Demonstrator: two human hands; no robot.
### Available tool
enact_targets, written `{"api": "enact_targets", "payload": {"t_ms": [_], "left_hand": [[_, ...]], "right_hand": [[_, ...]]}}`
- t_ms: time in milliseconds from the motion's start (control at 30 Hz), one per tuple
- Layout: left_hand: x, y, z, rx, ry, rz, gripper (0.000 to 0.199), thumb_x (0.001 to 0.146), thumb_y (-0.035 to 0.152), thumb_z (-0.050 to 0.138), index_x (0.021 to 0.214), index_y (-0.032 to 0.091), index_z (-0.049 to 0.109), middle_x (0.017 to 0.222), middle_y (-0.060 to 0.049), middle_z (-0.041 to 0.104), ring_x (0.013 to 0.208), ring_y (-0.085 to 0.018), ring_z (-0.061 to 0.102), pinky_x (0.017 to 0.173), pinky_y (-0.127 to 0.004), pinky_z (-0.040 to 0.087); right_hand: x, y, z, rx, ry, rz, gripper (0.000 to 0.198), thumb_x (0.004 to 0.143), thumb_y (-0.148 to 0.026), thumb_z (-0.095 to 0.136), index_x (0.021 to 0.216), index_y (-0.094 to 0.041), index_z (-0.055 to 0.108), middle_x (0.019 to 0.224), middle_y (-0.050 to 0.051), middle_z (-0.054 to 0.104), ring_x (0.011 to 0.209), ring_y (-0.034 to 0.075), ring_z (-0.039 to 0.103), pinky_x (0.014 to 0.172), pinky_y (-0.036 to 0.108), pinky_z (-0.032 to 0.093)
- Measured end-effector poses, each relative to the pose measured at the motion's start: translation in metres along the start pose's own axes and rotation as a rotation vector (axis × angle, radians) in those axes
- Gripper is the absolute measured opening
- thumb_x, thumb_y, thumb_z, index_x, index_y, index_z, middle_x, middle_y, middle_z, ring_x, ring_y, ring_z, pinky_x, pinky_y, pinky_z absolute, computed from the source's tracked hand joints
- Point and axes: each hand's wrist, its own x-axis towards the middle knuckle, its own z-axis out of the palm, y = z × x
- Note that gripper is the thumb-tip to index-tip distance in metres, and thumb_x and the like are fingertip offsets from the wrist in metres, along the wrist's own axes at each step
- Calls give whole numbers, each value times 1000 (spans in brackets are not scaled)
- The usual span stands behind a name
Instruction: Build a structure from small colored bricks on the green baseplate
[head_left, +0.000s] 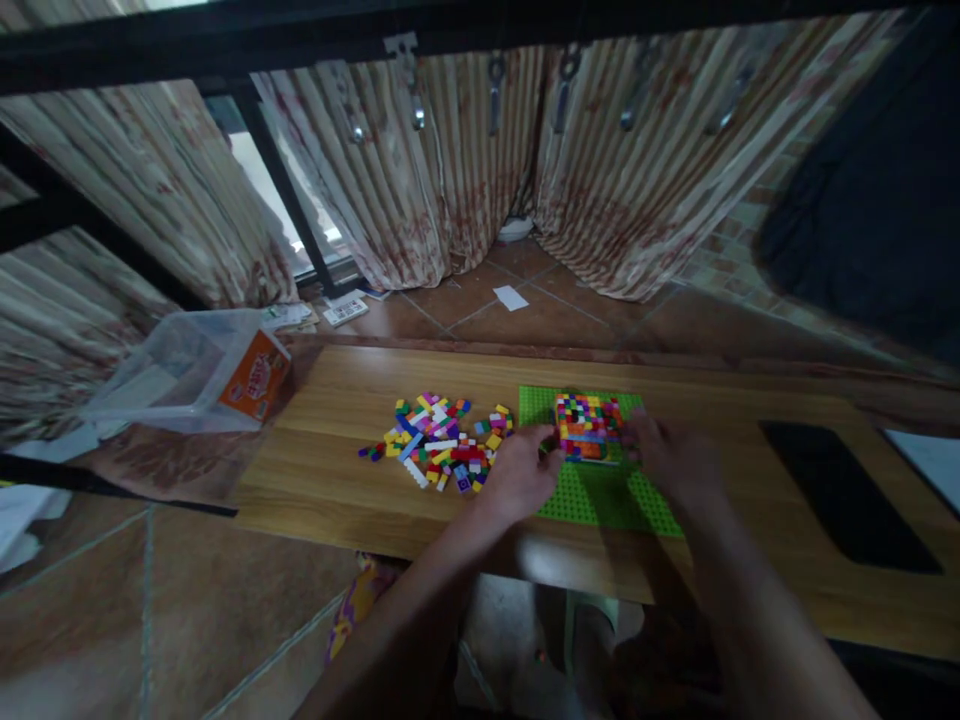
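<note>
A multicoloured block of toy building bricks [589, 425] sits over the upper part of a green studded baseplate [600, 495]. My left hand [525, 470] is at the block's left edge, its fingers curled and the thumb against the side. On the opposite side, my right hand [671, 455] has its fingertips at the block's right edge, so the block lies between both hands. Shadow and slight blur make the right fingers hard to make out. Left of the baseplate spreads a pile of loose toy bricks [442, 440] in many colours, close to my left hand.
The wooden table [315, 450] carries a black flat slab [847, 490] on the right. A clear plastic bin [187, 370] with an orange label stands beyond the table's left end. Curtains [450, 180] hang behind. A white paper [511, 297] lies on the tiled floor.
</note>
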Motion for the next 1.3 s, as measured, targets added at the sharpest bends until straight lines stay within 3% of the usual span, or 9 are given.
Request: {"api": "enact_targets", "payload": {"t_ms": [100,200,367,467,733,933,1067,1167,1300], "left_hand": [[-3,-3,-8,6,45,0,28,85,18,52,106,15,69,92,-7,73,69,-15,63,68,-26,50],[-3,-12,-29,9,106,-12,28,86,17,51,106,16,70,88,-5,73,71,-15,65,72,-26,52],[-2,-33,-80,128,323,-81,27,85,12,50,101,17,71,101,-7,74,94,-18,68,87,-29,51],[-4,-41,-97,284,325,-125,30,83,9,50,102,18,72,103,-8,74,93,-19,67,87,-30,51],[-3,-41,-81,643,162,42,23,81,14,55,93,22,73,92,-6,71,96,-21,62,98,-35,44],[3,-38,-72,729,120,18,18,80,16,56,86,19,73,89,-9,69,94,-24,61,100,-39,41],[4,-37,-72,673,151,-5,15,78,14,57,83,17,71,89,-11,68,94,-25,61,94,-38,44],[6,-35,-74,578,223,-95,15,79,13,53,81,17,67,83,-9,67,85,-23,62,82,-34,46],[9,-28,-72,209,255,-102,12,81,17,53,75,17,63,73,-3,64,70,-16,59,69,-27,45]], "right_hand": [[-1,-13,-4,25,43,159,42,82,-53,51,71,-18,72,62,7,68,54,21,62,53,32,44],[-6,-25,-4,152,173,165,37,80,-49,55,76,-17,73,62,4,66,55,18,60,53,30,44],[-19,-41,2,218,234,12,31,81,-44,58,76,-16,73,56,1,62,54,15,58,52,26,42],[-27,-48,7,232,208,-123,32,83,-44,58,77,-17,73,62,1,66,58,15,60,55,26,45],[-39,-52,19,205,127,-273,37,86,-52,55,83,-19,72,76,4,71,67,17,64,64,29,50],[-40,-54,16,197,111,-260,37,86,-52,54,83,-20,71,78,5,72,69,19,65,66,30,51],[-38,-55,12,211,135,-287,35,87,-49,54,82,-19,71,78,5,71,70,18,65,67,29,50],[-36,-53,8,252,148,-287,33,88,-46,54,82,-19,71,78,5,71,70,18,64,67,29,49],[-40,-53,5,341,97,-253,31,87,-44,56,83,-18,72,78,4,71,71,17,64,67,29,49]]}}
